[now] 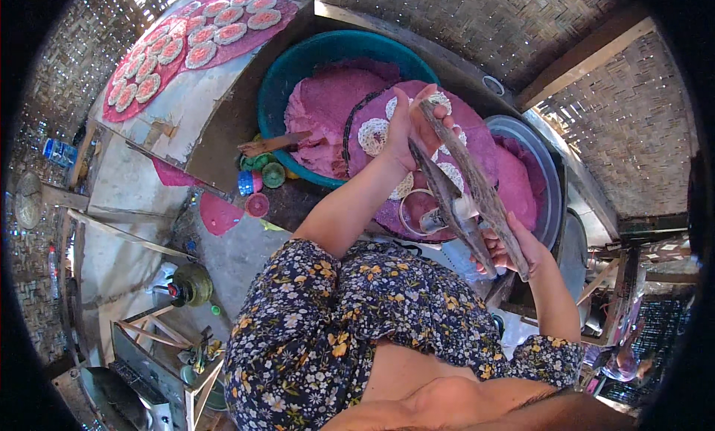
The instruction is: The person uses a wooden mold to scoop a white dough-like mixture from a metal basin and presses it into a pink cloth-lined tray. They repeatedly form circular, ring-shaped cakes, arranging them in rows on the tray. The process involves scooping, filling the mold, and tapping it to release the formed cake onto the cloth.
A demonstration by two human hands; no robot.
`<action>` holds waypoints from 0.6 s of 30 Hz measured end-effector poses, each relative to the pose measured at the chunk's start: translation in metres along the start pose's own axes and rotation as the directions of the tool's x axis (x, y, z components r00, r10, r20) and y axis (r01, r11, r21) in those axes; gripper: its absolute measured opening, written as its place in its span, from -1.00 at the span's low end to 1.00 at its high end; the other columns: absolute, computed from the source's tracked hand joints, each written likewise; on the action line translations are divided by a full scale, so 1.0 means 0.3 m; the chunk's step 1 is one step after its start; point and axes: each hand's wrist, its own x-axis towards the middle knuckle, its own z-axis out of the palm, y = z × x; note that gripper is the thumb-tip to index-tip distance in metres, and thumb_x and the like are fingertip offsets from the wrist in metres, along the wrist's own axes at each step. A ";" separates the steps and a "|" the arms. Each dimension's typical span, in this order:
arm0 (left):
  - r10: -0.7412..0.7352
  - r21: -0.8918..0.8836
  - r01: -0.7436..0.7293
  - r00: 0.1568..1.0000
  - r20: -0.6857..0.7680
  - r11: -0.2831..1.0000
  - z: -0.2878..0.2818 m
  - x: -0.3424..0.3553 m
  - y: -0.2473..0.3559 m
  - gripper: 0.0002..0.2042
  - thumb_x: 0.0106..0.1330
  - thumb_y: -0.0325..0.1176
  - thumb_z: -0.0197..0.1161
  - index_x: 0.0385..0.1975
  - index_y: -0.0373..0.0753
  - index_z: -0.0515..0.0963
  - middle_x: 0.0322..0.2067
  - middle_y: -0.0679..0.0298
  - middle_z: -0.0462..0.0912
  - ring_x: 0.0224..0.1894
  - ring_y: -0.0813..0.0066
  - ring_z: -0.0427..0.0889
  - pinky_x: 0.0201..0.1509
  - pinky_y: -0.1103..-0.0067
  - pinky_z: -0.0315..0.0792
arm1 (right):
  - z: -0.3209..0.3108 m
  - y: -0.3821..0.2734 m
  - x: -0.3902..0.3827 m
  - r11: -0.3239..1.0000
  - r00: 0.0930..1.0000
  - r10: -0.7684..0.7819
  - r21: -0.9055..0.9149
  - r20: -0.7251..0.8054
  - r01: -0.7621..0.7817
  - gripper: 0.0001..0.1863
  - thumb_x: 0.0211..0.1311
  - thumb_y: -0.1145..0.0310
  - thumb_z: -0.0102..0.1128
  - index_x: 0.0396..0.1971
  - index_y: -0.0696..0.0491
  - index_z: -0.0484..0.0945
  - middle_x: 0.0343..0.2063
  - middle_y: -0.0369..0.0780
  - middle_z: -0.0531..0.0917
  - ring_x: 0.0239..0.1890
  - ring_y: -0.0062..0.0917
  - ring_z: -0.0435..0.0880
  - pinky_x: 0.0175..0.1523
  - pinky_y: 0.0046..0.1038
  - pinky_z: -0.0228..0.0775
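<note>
Holding two wooden sticks (480, 189) slanted far-left to near-right.

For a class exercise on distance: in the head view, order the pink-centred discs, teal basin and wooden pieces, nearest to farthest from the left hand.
1. Wooden pieces, touching the left hand.
2. Teal basin, to its left.
3. Pink-centred discs, far upper left.

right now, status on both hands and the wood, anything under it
Left hand, right hand holding two wood pieces. White rounds on pink cloth below.
</note>
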 end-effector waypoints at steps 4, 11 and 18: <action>0.029 -0.018 -0.030 0.998 -0.051 0.999 -0.037 -0.019 -0.007 -0.38 0.03 0.34 -0.07 -0.06 -0.01 0.35 -0.52 0.34 0.44 -0.34 0.32 0.49 -0.04 0.23 0.34 | 0.013 -0.014 -0.005 0.997 0.997 0.028 -0.063 -0.075 -0.033 -0.22 0.15 -0.31 -0.35 0.09 0.07 0.27 -0.30 0.04 0.55 -0.35 -0.22 0.61 -0.22 -0.28 0.48; 0.068 0.022 -0.067 0.997 -0.025 0.998 -0.038 -0.053 0.083 -0.40 0.06 0.34 -0.12 -0.06 0.02 0.33 -0.52 0.33 0.44 -0.36 0.31 0.50 -0.12 0.20 0.39 | 0.076 -0.011 0.069 0.993 0.997 -0.066 -0.099 -0.031 0.063 -0.24 0.14 -0.29 -0.27 0.01 0.13 0.33 -0.39 0.03 0.57 -0.46 -0.24 0.61 -0.36 -0.30 0.48; 0.058 0.030 -0.060 0.996 0.073 0.998 -0.060 0.024 0.128 -0.42 0.09 0.33 -0.13 -0.10 0.01 0.40 -0.54 0.37 0.44 -0.38 0.36 0.50 -0.12 0.24 0.41 | 0.083 -0.052 0.108 0.989 0.988 -0.108 -0.109 -0.107 0.096 -0.38 0.21 -0.19 -0.23 -0.18 0.12 0.45 -0.53 -0.18 0.60 -0.57 -0.50 0.59 -0.54 -0.53 0.41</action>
